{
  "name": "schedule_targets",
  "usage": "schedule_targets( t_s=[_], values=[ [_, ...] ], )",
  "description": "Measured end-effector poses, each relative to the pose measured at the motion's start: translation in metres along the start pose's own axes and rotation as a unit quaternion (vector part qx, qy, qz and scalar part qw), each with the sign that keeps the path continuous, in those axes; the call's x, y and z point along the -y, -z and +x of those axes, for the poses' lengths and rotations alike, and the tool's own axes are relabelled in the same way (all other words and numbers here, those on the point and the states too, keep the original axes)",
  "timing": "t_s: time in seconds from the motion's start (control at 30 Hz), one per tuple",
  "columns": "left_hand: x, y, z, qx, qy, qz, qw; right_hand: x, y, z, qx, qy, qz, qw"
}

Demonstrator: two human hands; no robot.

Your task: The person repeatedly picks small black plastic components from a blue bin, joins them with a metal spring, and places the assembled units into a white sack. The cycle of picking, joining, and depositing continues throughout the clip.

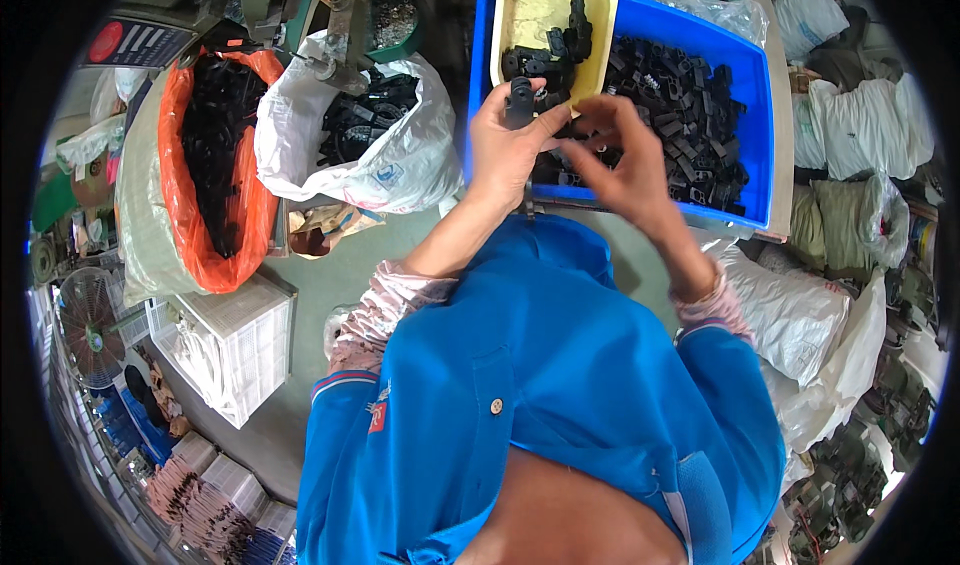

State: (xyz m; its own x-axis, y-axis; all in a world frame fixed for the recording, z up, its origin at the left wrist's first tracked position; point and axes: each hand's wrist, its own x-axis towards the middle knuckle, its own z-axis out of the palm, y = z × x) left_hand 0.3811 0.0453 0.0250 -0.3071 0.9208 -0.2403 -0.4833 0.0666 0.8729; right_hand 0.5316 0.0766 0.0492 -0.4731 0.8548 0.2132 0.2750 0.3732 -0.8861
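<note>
My left hand (508, 155) is closed around a small black plastic part (519, 103), whose end stands up between thumb and fingers. Just to its right, my right hand (632, 165) is slightly blurred, with thumb and fingers apart and nothing visible between them. Both hands are over the near side of a blue bin (762, 135) filled with loose black plastic pieces (680, 105). A yellow tray (605, 5) at the bin's left side holds several black parts (575, 35), just beyond my left hand.
To the left stand a white sack (430, 155) of black parts and an orange-lined sack (175, 165) with dark parts. Behind them is a green bowl (400, 47) of small metal pieces. A white crate (240, 355) and a fan (90, 330) are lower left. White sacks (780, 305) lie at right.
</note>
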Motion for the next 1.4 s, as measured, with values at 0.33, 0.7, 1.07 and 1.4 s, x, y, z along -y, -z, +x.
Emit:
schedule_targets(
  t_s=[0.33, 0.7, 1.07, 1.4],
  values=[
    [-0.006, 0.013, 0.011, 0.027, 0.059, -0.031, 0.997, -0.025, -0.01, -0.009, -0.069, -0.14, 0.277, 0.948],
    [-0.011, 0.03, 0.012, 0.102, -0.102, 0.21, 0.967, -0.043, 0.001, 0.002, -0.037, -0.219, 0.431, 0.874],
    [-0.014, 0.033, 0.009, 0.091, -0.061, 0.148, 0.983, -0.051, -0.003, 0.002, -0.012, -0.157, 0.431, 0.889],
    [-0.019, 0.045, 0.015, 0.155, 0.103, 0.026, 0.982, -0.052, 0.017, 0.014, 0.081, -0.099, 0.329, 0.936]
  ],
)
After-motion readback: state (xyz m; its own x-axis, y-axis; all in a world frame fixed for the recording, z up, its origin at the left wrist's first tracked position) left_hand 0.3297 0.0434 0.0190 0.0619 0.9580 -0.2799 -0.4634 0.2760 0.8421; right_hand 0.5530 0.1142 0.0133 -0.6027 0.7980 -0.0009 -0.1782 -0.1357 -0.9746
